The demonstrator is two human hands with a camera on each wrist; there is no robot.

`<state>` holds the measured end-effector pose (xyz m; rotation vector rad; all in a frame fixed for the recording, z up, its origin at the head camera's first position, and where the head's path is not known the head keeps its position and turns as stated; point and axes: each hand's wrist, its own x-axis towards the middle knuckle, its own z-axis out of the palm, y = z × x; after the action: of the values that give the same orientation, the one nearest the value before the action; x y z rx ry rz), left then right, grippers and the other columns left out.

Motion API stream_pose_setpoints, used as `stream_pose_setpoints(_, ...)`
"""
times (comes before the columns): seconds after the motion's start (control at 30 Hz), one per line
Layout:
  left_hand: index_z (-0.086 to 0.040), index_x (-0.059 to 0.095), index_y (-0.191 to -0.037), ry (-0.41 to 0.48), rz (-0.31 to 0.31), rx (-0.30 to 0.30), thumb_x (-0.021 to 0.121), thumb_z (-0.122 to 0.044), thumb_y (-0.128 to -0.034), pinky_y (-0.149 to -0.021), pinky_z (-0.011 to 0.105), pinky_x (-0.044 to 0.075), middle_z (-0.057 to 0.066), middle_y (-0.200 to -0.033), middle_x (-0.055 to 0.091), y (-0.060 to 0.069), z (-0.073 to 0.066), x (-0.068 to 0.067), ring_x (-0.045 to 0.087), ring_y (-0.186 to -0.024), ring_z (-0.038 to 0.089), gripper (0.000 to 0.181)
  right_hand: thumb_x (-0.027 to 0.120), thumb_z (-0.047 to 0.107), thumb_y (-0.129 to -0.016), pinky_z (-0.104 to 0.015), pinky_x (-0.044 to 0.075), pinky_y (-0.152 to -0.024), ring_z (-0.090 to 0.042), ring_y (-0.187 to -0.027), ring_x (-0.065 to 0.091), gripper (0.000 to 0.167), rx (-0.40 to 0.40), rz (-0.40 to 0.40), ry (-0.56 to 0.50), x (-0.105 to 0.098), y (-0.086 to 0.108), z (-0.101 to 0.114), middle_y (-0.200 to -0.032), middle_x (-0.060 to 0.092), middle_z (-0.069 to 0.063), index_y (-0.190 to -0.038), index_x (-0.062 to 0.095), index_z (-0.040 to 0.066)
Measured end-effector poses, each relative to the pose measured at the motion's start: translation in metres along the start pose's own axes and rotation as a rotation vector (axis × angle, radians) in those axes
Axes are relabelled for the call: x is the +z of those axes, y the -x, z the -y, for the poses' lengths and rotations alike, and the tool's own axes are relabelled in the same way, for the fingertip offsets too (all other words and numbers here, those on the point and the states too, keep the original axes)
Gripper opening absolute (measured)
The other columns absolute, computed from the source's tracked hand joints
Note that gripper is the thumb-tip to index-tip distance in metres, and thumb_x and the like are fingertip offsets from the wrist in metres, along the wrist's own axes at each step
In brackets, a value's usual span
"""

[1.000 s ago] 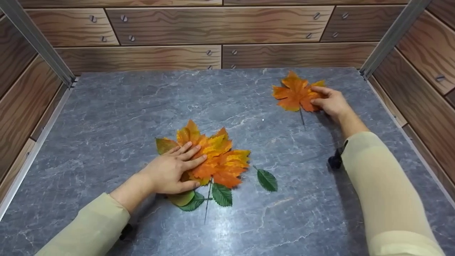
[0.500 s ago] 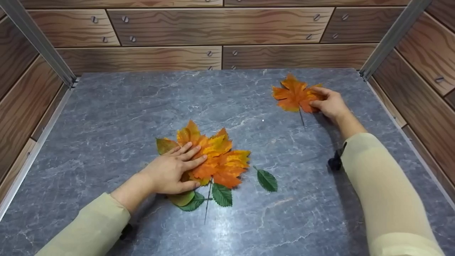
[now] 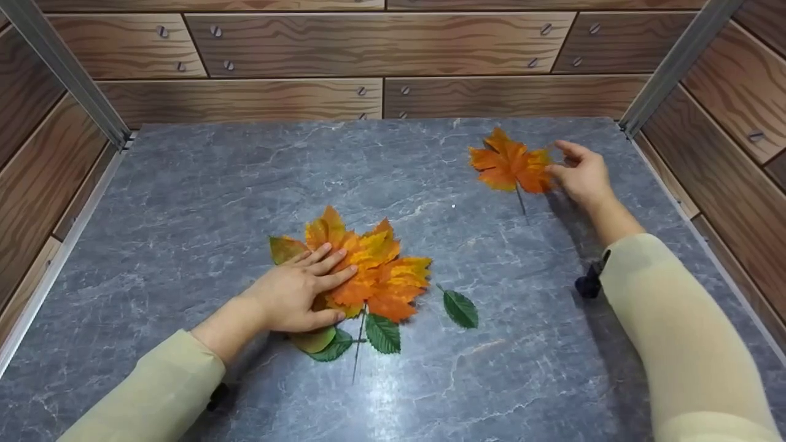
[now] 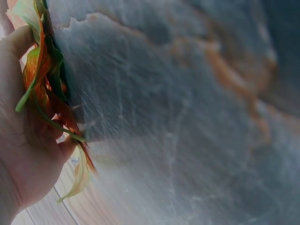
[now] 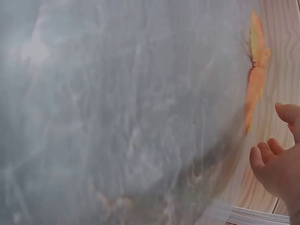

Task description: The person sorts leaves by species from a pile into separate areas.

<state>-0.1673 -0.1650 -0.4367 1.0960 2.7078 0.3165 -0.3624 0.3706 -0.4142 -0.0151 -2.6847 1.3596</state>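
My left hand [image 3: 295, 294] lies with spread fingers on a cluster of orange and yellow leaves [image 3: 381, 270] left of the middle. In the left wrist view, the palm of the left hand [image 4: 28, 131] faces the layered leaves [image 4: 40, 65]. A single orange maple leaf [image 3: 506, 162] with a dark stem lies at the back right. Just to its right is my right hand [image 3: 583, 175], fingers loosely bent and holding nothing. The right wrist view shows a gap between the right hand [image 5: 279, 159] and that leaf [image 5: 254, 84].
A small green leaf [image 3: 460, 309] lies alone right of the cluster. Green leaves [image 3: 383, 333] and a thin stem stick out from the cluster's front edge. Wood-patterned walls [image 3: 381, 46] and metal posts [image 3: 681, 58] bound the grey marbled table [image 3: 245, 166].
My right hand has let go of the single maple leaf and moved slightly to the right, its fingers parting. The left hand has stayed on the cluster.
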Motion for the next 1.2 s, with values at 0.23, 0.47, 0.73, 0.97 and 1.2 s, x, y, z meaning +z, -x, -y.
stream_pose_setpoints(0.23, -0.019, 0.037, -0.167, -0.006, 0.001, 0.003, 0.058, -0.059, -0.1032, -0.127, 0.060, 0.021, 0.014, -0.174, 0.022, 0.000, -0.001, 0.000, 0.014, -0.161, 0.040, 0.078, 0.070, 0.008, -0.102, -0.034, 0.048, -0.112, -0.039, -0.145, 0.048, 0.063, -0.012, -0.021, -0.103, -0.005, 0.012, 0.021, -0.158, 0.049, -0.025, -0.160, 0.047, 0.004)
stream_pose_setpoints(0.47, -0.019, 0.037, -0.167, 0.000, 0.002, -0.008, 0.057, -0.060, -0.1036, -0.126, 0.061, 0.021, 0.013, -0.174, 0.023, 0.001, 0.000, 0.002, 0.014, -0.161, 0.040, 0.078, 0.072, 0.009, -0.101, -0.024, 0.053, -0.102, -0.033, -0.138, 0.058, 0.063, -0.083, 0.016, -0.276, 0.002, 0.038, 0.058, -0.154, 0.054, -0.020, -0.160, 0.049, 0.010)
stream_pose_setpoints(0.73, -0.019, 0.037, -0.167, -0.012, 0.003, -0.004, 0.056, -0.060, -0.1036, -0.126, 0.061, 0.021, 0.014, -0.173, 0.023, -0.001, -0.001, -0.001, 0.015, -0.161, 0.040, 0.078, 0.076, 0.006, -0.099, -0.022, 0.055, -0.098, -0.021, -0.121, 0.067, 0.059, -0.177, 0.101, -0.449, 0.018, 0.079, 0.097, -0.136, 0.066, -0.006, -0.155, 0.055, 0.007)
stream_pose_setpoints(0.97, -0.019, 0.037, -0.166, 0.014, 0.000, 0.001, 0.058, -0.058, -0.1037, -0.126, 0.061, 0.021, 0.015, -0.173, 0.024, -0.001, -0.002, -0.002, 0.015, -0.160, 0.041, 0.077, 0.074, 0.009, -0.100, -0.030, 0.056, -0.101, -0.024, -0.122, 0.068, 0.063, -0.181, 0.254, -0.407, 0.039, 0.116, 0.113, -0.143, 0.063, -0.016, -0.158, 0.051, 0.017)
stream_pose_setpoints(1.2, -0.019, 0.038, -0.167, -0.001, -0.005, -0.005, 0.058, -0.059, -0.1034, -0.126, 0.061, 0.021, 0.014, -0.174, 0.023, -0.001, -0.002, -0.001, 0.015, -0.161, 0.040, 0.078, 0.070, 0.005, -0.102, -0.037, 0.057, -0.100, -0.030, -0.124, 0.068, 0.066, -0.143, 0.354, -0.439, 0.055, 0.145, 0.116, -0.144, 0.060, -0.020, -0.163, 0.044, 0.014)
